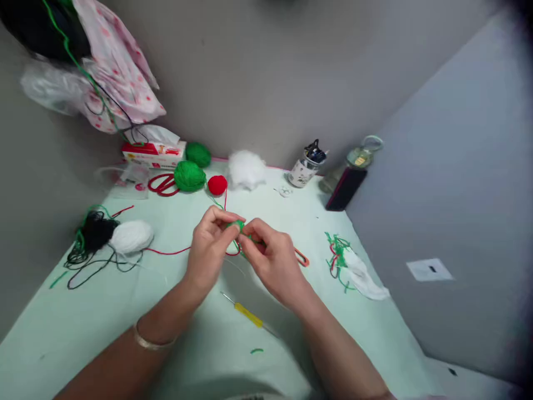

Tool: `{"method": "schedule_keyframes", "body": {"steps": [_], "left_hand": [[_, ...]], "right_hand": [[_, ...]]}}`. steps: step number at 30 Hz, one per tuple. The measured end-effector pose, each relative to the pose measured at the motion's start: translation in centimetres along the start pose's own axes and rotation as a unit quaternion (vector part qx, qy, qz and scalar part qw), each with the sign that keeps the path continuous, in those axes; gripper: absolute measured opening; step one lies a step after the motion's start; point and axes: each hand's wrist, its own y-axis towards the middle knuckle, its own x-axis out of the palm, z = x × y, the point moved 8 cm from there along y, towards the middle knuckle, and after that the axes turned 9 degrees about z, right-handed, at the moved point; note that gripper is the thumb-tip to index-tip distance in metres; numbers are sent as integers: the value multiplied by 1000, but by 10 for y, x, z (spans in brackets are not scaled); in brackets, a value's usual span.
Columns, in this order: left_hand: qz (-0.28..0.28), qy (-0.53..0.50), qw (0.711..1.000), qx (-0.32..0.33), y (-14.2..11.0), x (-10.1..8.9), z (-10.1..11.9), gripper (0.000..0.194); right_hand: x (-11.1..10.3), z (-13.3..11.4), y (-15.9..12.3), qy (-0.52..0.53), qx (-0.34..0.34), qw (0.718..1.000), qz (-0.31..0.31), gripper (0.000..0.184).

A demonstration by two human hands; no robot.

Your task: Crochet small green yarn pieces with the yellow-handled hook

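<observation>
Between my two hands is a small green yarn piece (236,224), mostly covered by fingers. My left hand (211,247) pinches it between thumb and forefinger. My right hand (270,255) is closed in a pinch at its right side, with green yarn at the fingertips. Red yarn (170,252) runs from the left toward my hands, and a red loop hangs just below them. On the table nearer to me lies a crochet hook (249,314) with a yellow handle. An orange-handled tool (301,257) shows partly behind my right hand.
Green yarn balls (190,176), a red ball (217,185), white stuffing (246,169) and red scissors (163,184) lie at the back. Black yarn (96,232) and a white ball (132,236) are left. Yarn scraps (339,250), a pen jar (306,166) and a bottle (350,178) stand right.
</observation>
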Motion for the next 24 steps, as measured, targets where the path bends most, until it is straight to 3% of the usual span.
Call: {"method": "schedule_keyframes", "body": {"steps": [5, 8, 15, 19, 21, 24], "left_hand": [[-24, -32, 994, -100, -11, 7, -4, 6], [-51, -39, 991, -114, -13, 12, -1, 5], [-84, -10, 992, -89, -12, 13, 0, 16], [-61, -29, 995, -73, -8, 9, -5, 18], [-51, -23, 998, -22, -5, 6, -2, 16], [-35, 9, 998, 58, -2, 3, 6, 13]], "right_hand": [[-6, 6, 7, 28, 2, 1000, 5, 22], [-12, 10, 9, 38, 14, 999, -5, 18], [-26, 10, 10, 4, 15, 998, 64, 24], [-19, -2, 6, 17, 2, 1000, -21, 19], [-14, -6, 2, 27, 6, 998, -61, 18], [-8, -3, 1, 61, 38, 996, -57, 19]]}}
